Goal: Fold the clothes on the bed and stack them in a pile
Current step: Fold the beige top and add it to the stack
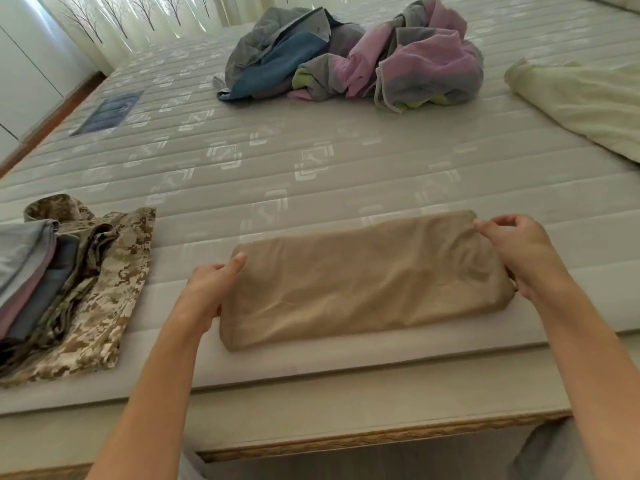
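The mattress [311, 161], quilted and pale, fills most of the view, with a curtain [145, 12] behind its far edge. On the far side lies a heap [349, 53] of unfolded clothes in grey, blue and pink; a cream cloth [581, 102] lies at the right edge, apart from the heap. At the near left sits the pile [69, 285] of folded clothes, a camouflage piece lowest and grey, pink and blue layers on top. Near the front edge, right of the pile and apart from it, lies the tan garment [363, 275], folded into a long flat band. The left hand [211, 285] grips its left end, thumb on top and fingers tucked under. The right hand [523, 254] holds its right end, thumb and forefinger pinching the far corner.
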